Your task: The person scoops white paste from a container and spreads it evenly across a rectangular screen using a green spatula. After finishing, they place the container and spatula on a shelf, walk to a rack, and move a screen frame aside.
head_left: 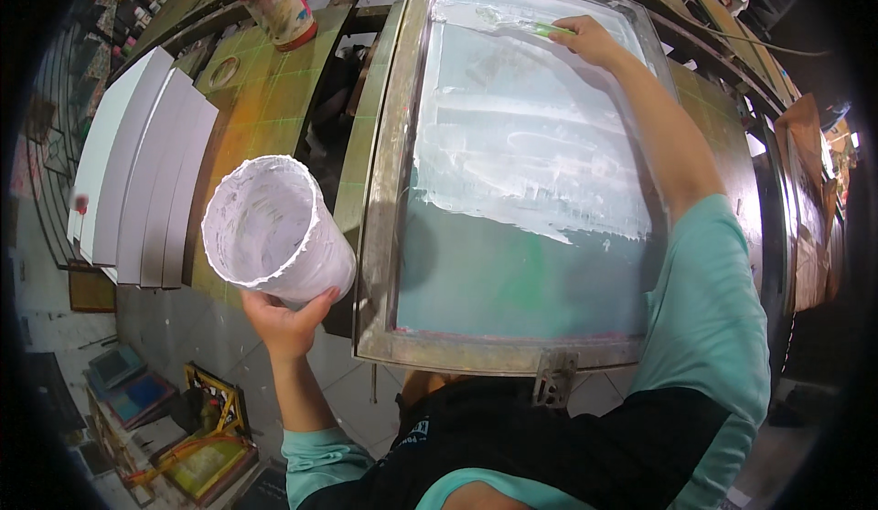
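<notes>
My left hand (285, 322) grips a white tub (320, 245) from below, left of the frame. The tub is tilted with its mouth facing me; white paste coats its rim and inner wall. My right hand (588, 42) is closed on the green handle of a spatula (549, 30) at the far end of a screen printing frame (377, 236). The spatula's blade lies among white ink and is hard to make out. White ink (512, 158) covers the far and middle mesh in uneven streaks. Nearer me, the mesh (485, 277) shows bare grey-green.
A stack of white sheets or boards (137, 171) stands at the left. Behind the tub, a red-and-white container of tools (279, 7) and a tape roll (223, 72) rest on the yellow-green table (274, 89). A metal hinge clamp (555, 377) sticks out from the frame's near edge.
</notes>
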Action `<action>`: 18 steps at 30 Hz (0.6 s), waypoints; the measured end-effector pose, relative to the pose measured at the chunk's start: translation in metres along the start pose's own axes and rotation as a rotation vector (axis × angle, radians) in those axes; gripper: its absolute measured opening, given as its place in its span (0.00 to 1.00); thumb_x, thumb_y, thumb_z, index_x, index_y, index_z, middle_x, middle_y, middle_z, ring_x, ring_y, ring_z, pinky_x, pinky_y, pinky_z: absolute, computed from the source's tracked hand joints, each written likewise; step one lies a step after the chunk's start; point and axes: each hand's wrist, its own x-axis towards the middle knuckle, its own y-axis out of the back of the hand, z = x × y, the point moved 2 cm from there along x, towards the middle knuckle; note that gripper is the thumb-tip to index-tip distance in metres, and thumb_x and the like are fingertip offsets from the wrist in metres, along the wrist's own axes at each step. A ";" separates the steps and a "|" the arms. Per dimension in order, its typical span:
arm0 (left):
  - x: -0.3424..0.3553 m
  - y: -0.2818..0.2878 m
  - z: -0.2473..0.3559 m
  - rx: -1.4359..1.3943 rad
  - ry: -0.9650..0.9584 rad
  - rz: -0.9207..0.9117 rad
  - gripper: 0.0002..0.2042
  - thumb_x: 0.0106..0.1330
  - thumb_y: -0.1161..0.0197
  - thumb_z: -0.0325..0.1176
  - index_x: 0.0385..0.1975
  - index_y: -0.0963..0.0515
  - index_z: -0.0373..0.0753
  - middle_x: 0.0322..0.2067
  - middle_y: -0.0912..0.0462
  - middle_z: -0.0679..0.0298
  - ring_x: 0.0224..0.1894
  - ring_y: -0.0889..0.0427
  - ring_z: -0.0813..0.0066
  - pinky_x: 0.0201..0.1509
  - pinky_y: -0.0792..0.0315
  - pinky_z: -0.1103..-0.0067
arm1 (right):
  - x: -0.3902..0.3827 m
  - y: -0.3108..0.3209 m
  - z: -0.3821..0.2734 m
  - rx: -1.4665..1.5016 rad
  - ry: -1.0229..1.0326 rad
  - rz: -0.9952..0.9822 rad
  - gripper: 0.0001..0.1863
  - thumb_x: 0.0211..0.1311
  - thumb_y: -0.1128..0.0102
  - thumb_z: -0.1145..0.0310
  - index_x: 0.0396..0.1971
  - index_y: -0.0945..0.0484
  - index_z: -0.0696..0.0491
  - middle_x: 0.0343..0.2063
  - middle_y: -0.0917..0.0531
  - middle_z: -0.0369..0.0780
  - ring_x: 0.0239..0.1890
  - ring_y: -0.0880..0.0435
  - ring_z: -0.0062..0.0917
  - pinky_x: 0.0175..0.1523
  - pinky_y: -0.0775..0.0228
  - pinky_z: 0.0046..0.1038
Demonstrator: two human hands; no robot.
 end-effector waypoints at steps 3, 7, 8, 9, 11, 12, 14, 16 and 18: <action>0.001 -0.002 0.002 0.001 -0.009 0.019 0.38 0.31 0.26 0.26 0.48 0.37 0.31 0.44 0.30 0.57 0.46 0.29 0.68 0.51 0.34 0.73 | -0.013 0.005 -0.019 -0.018 -0.009 -0.069 0.20 0.52 0.42 0.59 0.41 0.24 0.57 0.27 0.21 0.40 0.27 0.26 0.23 0.35 0.34 0.25; -0.001 -0.005 0.001 -0.013 -0.014 0.033 0.37 0.31 0.27 0.26 0.48 0.37 0.31 0.44 0.30 0.57 0.46 0.29 0.68 0.50 0.34 0.73 | -0.024 0.008 -0.022 -0.020 0.023 -0.081 0.20 0.52 0.42 0.60 0.41 0.24 0.58 0.26 0.22 0.39 0.27 0.26 0.22 0.34 0.34 0.24; -0.002 -0.006 0.001 -0.022 -0.014 0.035 0.37 0.31 0.27 0.25 0.48 0.38 0.30 0.44 0.30 0.57 0.46 0.29 0.68 0.50 0.34 0.74 | -0.027 0.009 -0.022 -0.028 0.046 -0.078 0.20 0.52 0.41 0.60 0.41 0.24 0.58 0.26 0.22 0.39 0.26 0.26 0.22 0.35 0.34 0.25; -0.002 -0.007 0.001 -0.030 -0.013 0.037 0.37 0.32 0.27 0.25 0.48 0.38 0.30 0.44 0.30 0.57 0.46 0.29 0.68 0.50 0.34 0.74 | -0.029 0.009 -0.024 -0.037 0.069 -0.074 0.20 0.52 0.41 0.60 0.41 0.24 0.59 0.26 0.22 0.40 0.26 0.26 0.22 0.35 0.34 0.25; -0.002 -0.007 0.000 -0.034 -0.023 0.021 0.37 0.31 0.27 0.25 0.48 0.37 0.30 0.44 0.29 0.57 0.46 0.28 0.68 0.50 0.33 0.74 | -0.036 0.010 -0.030 -0.055 0.018 -0.094 0.20 0.52 0.41 0.61 0.41 0.25 0.59 0.26 0.21 0.40 0.27 0.26 0.23 0.35 0.34 0.25; -0.002 -0.008 0.000 -0.036 -0.028 0.013 0.37 0.31 0.27 0.25 0.48 0.37 0.30 0.44 0.29 0.57 0.46 0.28 0.68 0.50 0.33 0.74 | -0.040 0.009 -0.033 -0.064 -0.007 -0.103 0.20 0.52 0.41 0.61 0.42 0.25 0.59 0.27 0.21 0.41 0.28 0.26 0.24 0.36 0.34 0.25; -0.003 -0.010 0.003 -0.045 -0.042 0.011 0.36 0.32 0.27 0.25 0.47 0.36 0.30 0.43 0.29 0.57 0.45 0.28 0.69 0.50 0.33 0.74 | -0.045 0.007 -0.031 -0.062 0.006 -0.123 0.20 0.52 0.41 0.61 0.42 0.25 0.59 0.29 0.21 0.42 0.29 0.25 0.25 0.38 0.34 0.26; -0.003 -0.012 0.005 -0.057 -0.044 0.009 0.35 0.32 0.27 0.25 0.46 0.35 0.30 0.43 0.28 0.57 0.45 0.28 0.69 0.49 0.33 0.74 | -0.050 0.006 -0.029 -0.072 0.036 -0.128 0.20 0.52 0.41 0.61 0.42 0.25 0.59 0.30 0.20 0.43 0.31 0.24 0.26 0.40 0.34 0.27; -0.005 -0.012 0.006 -0.066 -0.031 0.013 0.35 0.32 0.28 0.25 0.46 0.35 0.30 0.42 0.28 0.57 0.45 0.27 0.69 0.49 0.33 0.75 | -0.055 0.003 -0.028 -0.091 0.087 -0.123 0.20 0.52 0.42 0.61 0.42 0.25 0.58 0.31 0.20 0.44 0.33 0.24 0.27 0.41 0.34 0.27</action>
